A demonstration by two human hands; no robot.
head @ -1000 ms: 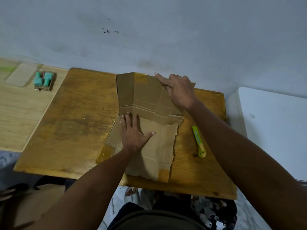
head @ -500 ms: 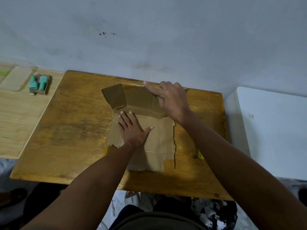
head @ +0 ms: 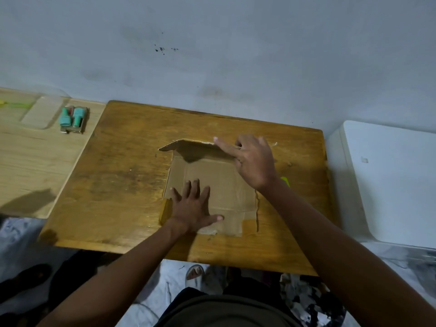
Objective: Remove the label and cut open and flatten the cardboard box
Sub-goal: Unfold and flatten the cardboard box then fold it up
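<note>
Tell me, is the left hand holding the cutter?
No, the left hand lies flat on the cardboard; the cutter peeks out beside the right wrist.

Dim, bluish indoor light, soft shadows, slight motion blur, and wide-angle bending toward the edges.

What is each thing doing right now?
cardboard box: cut open, lying mostly flat, far flap still raised.
left hand: open, palm pressing the cardboard.
right hand: fingers pushing the far flap down.
yellow-green cutter: on the table, mostly hidden.
table: holding the cardboard.
</note>
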